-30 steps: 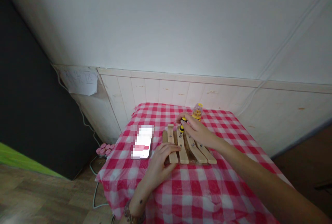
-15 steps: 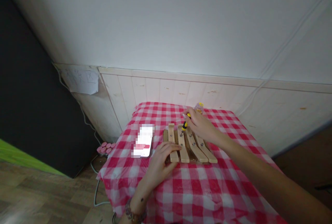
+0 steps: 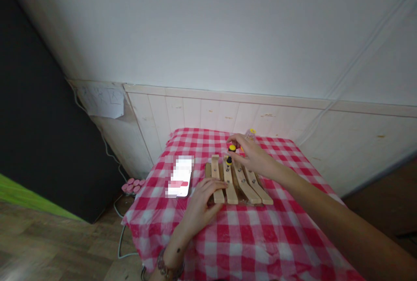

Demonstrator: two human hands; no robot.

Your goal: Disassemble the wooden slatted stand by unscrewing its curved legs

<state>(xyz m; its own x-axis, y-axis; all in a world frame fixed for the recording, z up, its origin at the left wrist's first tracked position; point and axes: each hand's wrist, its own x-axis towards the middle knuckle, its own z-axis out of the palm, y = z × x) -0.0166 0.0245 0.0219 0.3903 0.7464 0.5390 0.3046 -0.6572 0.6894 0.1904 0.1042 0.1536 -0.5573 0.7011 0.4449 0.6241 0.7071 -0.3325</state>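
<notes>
A small wooden slatted rack (image 3: pixel 239 185) with metal screws lies on a table covered by a red and white checked cloth (image 3: pixel 241 237). My left hand (image 3: pixel 202 205) rests flat on the rack's near left slat and presses it down. My right hand (image 3: pixel 252 157) grips a yellow and black screwdriver (image 3: pixel 230 153), held nearly upright with its tip on a screw at the far end of the second slat.
A phone (image 3: pixel 180 176) with a lit screen lies on the cloth left of the rack. A small yellow-topped container (image 3: pixel 250 133) stands behind my right hand near the wall panelling. A pink power strip (image 3: pixel 133 184) and cable lie on the floor at left.
My right hand has turned the screwdriver, tilting it from leaning to nearly upright on the slat. My left hand stays put on the rack.
</notes>
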